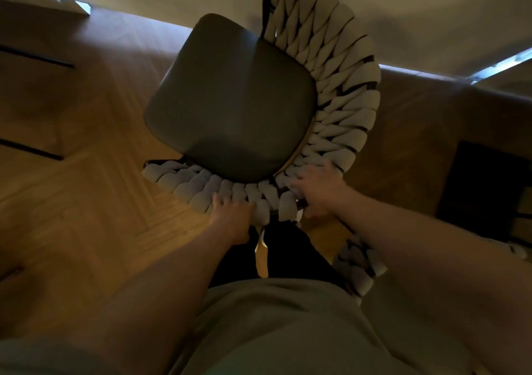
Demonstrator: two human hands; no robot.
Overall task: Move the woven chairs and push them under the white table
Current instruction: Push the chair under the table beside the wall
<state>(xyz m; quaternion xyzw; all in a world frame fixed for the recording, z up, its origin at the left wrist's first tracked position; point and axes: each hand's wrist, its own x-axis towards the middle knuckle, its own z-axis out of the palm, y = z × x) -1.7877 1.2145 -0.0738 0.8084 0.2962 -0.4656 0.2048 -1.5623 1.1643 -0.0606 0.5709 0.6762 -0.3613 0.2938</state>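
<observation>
A woven chair [339, 109] with a thick pale braided backrest and a dark leather seat cushion [230, 101] fills the middle of the head view, seen from above. My left hand [230, 216] grips the backrest's near rim from the left. My right hand [319, 190] grips the same rim a little to the right, fingers spread over the weave. A wooden chair leg [262, 256] shows below the rim. Part of a second woven chair [359, 268] pokes out under my right forearm. The pale surface at the top [417, 14] may be the white table; I cannot tell.
Herringbone wood floor [86, 202] spreads to the left. Two dark bars [34, 58] lie across the floor at the far left. A dark square object [483, 184] sits at the right edge. My torso in a grey shirt fills the bottom.
</observation>
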